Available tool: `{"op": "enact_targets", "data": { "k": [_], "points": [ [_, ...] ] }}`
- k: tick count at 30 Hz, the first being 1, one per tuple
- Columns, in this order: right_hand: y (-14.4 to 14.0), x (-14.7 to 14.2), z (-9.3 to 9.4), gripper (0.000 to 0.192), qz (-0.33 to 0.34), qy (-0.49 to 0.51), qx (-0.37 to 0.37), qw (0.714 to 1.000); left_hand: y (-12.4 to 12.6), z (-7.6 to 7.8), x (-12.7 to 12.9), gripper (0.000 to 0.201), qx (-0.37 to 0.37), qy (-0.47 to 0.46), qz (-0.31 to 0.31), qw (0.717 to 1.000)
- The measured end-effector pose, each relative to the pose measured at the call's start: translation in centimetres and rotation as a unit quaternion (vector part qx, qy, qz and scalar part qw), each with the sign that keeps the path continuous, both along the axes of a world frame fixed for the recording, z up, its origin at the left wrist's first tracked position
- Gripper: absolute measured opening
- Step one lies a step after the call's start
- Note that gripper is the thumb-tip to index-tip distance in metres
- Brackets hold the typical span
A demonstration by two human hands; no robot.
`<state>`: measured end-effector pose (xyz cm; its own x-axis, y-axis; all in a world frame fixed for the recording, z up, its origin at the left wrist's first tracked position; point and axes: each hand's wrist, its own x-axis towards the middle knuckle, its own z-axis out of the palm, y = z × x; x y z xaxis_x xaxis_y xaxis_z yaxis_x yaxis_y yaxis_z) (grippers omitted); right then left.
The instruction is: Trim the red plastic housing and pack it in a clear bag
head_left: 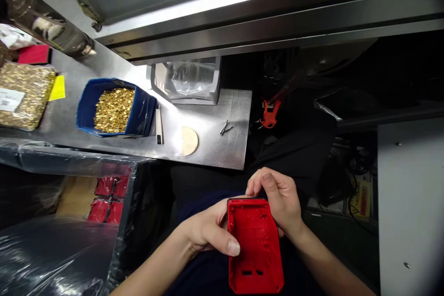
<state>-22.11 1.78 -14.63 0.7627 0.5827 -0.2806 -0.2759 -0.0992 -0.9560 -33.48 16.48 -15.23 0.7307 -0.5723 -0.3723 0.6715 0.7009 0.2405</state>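
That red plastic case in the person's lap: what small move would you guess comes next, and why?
Probably a reach with the right hand to the blue bin of small brass parts on the metal table. The red case lies open side up, both hands hold it, and its inside looks bare of brass.

Single view only, head-worn camera, looking forward and steeply down. Near: both hands, left hand [204,231] and right hand [279,199], close under lens at bottom centre, over lap. Farther: steel worktable [215,125] crosses middle, blue bin [114,108] at left. Far top: metal shelf [263,4], seen from above, tilted. Right side: dark underbench space, pale panel [411,203] at near right. No second view to share scene.
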Motion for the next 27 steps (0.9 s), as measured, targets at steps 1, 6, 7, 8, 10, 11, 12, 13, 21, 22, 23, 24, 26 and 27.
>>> {"op": "enact_targets", "data": {
  "k": [1, 6, 7, 8, 10, 11, 12, 13, 21, 22, 23, 24, 26, 27],
  "points": [
    [0.03, 0.04, 0.07, 0.046, 0.007, 0.009, 0.015, 1.0, 0.02, 0.03, 0.08, 0.089, -0.001, -0.005, -0.003, 1.0],
    [0.0, 0.23, -0.01, 0.048, -0.009, -0.036, -0.014, 0.999, 0.14, 0.41, 0.48, 0.092, 0.007, -0.009, -0.003, 1.0],
    [0.0, 0.27, -0.05, 0.049, -0.019, -0.051, -0.026, 0.998, 0.17, 0.49, 0.55, 0.092, 0.01, -0.009, -0.003, 1.0],
    [0.01, 0.32, -0.07, 0.048, -0.025, -0.059, -0.029, 0.997, 0.2, 0.55, 0.61, 0.092, 0.013, -0.009, -0.004, 1.0],
    [0.1, 0.44, 0.02, 0.047, -0.015, -0.047, -0.005, 0.999, 0.24, 0.61, 0.72, 0.092, 0.015, -0.018, -0.011, 1.0],
    [0.15, 0.5, 0.11, 0.047, 0.002, -0.029, 0.017, 0.999, 0.26, 0.61, 0.76, 0.092, 0.014, -0.024, -0.015, 0.999],
    [0.2, 0.55, 0.21, 0.047, 0.018, -0.011, 0.038, 0.999, 0.25, 0.58, 0.78, 0.092, 0.013, -0.031, -0.019, 0.999],
    [0.23, 0.58, 0.29, 0.048, 0.032, 0.002, 0.053, 0.998, 0.24, 0.54, 0.78, 0.092, 0.011, -0.035, -0.021, 0.999],
    [-0.21, 0.11, -0.3, 0.048, -0.048, -0.088, -0.024, 0.995, 0.04, 0.53, 0.56, 0.092, 0.013, -0.003, 0.007, 1.0],
    [-0.2, 0.1, -0.32, 0.047, -0.045, -0.088, -0.02, 0.995, 0.05, 0.55, 0.58, 0.093, 0.011, -0.002, 0.005, 1.0],
    [-0.16, 0.11, -0.3, 0.046, -0.033, -0.077, -0.009, 0.996, 0.06, 0.54, 0.6, 0.093, 0.01, -0.003, 0.001, 1.0],
    [-0.13, 0.12, -0.24, 0.047, -0.014, -0.059, 0.004, 0.998, 0.07, 0.5, 0.6, 0.093, 0.007, -0.005, -0.004, 1.0],
    [-0.13, 0.1, -0.13, 0.049, 0.019, -0.023, 0.029, 0.999, 0.08, 0.34, 0.51, 0.093, 0.003, -0.01, -0.011, 1.0],
    [-0.2, 0.04, -0.1, 0.049, 0.024, -0.023, 0.032, 0.999, 0.07, 0.25, 0.42, 0.093, 0.002, -0.011, -0.01, 1.0]
  ]
}}
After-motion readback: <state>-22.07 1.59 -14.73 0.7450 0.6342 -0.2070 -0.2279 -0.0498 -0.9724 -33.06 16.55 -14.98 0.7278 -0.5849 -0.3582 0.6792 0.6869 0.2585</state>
